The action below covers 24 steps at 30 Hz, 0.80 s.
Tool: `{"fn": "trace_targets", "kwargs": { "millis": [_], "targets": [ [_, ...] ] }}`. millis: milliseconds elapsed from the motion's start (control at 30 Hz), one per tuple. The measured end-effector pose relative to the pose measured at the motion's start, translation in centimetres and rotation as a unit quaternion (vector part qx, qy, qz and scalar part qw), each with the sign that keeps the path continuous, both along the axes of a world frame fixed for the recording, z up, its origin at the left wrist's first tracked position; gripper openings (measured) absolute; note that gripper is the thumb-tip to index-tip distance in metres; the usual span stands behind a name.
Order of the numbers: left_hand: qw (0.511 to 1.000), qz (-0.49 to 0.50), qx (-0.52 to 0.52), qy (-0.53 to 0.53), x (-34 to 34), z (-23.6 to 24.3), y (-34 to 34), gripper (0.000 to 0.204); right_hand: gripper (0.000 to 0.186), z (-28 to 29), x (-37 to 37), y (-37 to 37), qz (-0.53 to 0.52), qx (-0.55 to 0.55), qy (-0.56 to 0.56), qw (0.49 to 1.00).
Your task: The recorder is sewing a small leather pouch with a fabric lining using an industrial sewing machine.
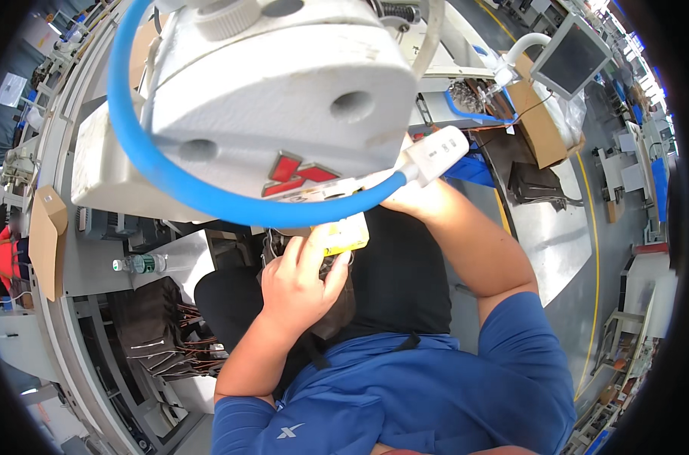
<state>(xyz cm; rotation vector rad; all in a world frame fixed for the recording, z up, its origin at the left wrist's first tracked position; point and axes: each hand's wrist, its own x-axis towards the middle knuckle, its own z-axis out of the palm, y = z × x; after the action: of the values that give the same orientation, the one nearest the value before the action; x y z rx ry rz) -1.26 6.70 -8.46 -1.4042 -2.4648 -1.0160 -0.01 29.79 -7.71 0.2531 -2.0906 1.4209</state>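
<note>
A white machine head [261, 91] with a red emblem and a looping blue hose [231, 210] fills the upper middle. Just below it, my left hand [299, 277] has its fingers bent at a yellow part [346, 235] and dark brown material [333, 303]; what they grip is unclear. My right forearm [473, 243] reaches up under the machine, its hand [394, 186] mostly hidden behind the hose and a white fitting [439, 155].
Stacked brown pieces [147, 334] and a plastic bottle [143, 264] sit at left, near cardboard [50, 243]. At right are a monitor [570, 54], a box [542, 129] and a bench [557, 250] with a dark piece. A person in red [9, 258] is at far left.
</note>
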Motion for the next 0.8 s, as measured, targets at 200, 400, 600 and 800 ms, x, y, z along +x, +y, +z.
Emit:
{"fn": "trace_targets", "kwargs": {
  "millis": [200, 400, 600, 800],
  "targets": [
    [0.998, -0.027, 0.010, 0.047, -0.5, 0.0, 0.6, 0.060, 0.009, -1.1, -1.0, -0.2, 0.144, -0.278, -0.095, 0.945],
    [0.996, -0.015, -0.048, 0.068, -0.6, 0.8, 0.8, 0.061, 0.012, 2.5, 0.6, 0.3, 0.071, 0.058, 0.024, 0.996],
    [0.993, 0.006, -0.078, 0.089, -0.2, 1.6, 1.4, 0.063, 0.013, 2.3, 0.5, 0.2, 0.009, 0.171, -0.033, 0.985],
    [0.995, -0.005, -0.074, 0.060, -0.3, 1.6, 1.1, 0.063, 0.013, 2.8, 1.1, 0.3, 0.023, 0.159, -0.018, 0.987]
  ]
}}
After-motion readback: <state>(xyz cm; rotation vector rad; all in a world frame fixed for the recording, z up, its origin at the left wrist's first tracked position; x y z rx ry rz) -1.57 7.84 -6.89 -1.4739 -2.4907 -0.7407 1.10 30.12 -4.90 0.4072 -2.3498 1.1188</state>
